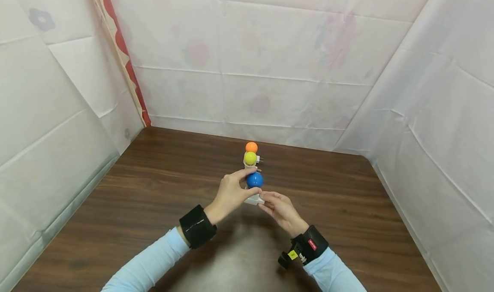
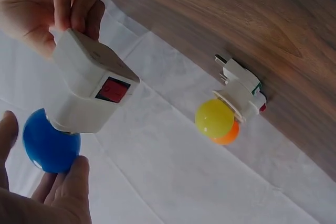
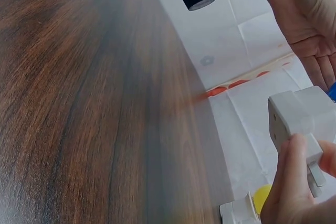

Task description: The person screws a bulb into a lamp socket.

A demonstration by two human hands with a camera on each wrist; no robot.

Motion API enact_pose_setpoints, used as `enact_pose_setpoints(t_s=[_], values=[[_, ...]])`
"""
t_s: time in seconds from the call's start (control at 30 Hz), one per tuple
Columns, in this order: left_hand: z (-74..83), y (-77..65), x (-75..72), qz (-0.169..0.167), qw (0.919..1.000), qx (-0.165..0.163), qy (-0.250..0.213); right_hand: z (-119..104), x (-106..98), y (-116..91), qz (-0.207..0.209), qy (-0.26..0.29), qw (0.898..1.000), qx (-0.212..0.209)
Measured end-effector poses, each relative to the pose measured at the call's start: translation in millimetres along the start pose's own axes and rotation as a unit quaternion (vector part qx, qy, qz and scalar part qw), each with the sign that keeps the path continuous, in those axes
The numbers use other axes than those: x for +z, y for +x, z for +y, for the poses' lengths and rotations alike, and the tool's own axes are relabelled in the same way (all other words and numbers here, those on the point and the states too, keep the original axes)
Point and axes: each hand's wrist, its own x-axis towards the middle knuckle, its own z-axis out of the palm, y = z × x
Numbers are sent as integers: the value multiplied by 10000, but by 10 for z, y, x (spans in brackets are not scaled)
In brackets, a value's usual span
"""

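Between the thumb and fingers of my left hand (image 1: 230, 192) is a round blue light bulb (image 1: 255, 180). The bulb sits at the mouth of a white plug-in lamp socket (image 2: 84, 80), which has a red rocker switch (image 2: 113, 89) on one face. My right hand (image 1: 281, 211) pinches that socket at its plug end, where a metal pin (image 3: 315, 178) shows in the right wrist view. Both hands hold the pair up above the table, the bulb toward the left hand.
Farther back on the brown wooden table (image 1: 173, 163) stand a yellow bulb (image 1: 250, 158) in a white plug-in socket (image 2: 239, 93) and an orange bulb (image 1: 251, 146) behind it. White patterned cloth (image 1: 262, 60) encloses the table's back and sides.
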Motion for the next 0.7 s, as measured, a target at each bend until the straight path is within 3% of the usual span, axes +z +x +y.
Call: enact_pose_setpoints(t_s=[0.13, 0.3, 0.43, 0.7], values=[[-10, 7, 21, 132, 9998, 130, 71, 0, 1, -4, -16, 34, 10000, -9], [-45, 21, 14, -20, 9998, 50, -172, 19, -7, -9, 29, -40, 10000, 18], [-95, 34, -21, -361, 9974, 51, -619, 35, -14, -16, -44, -128, 9999, 10], [-230, 91, -137, -1443, 9826, 14, -1170, 77, -34, -38, -154, -154, 9996, 181]])
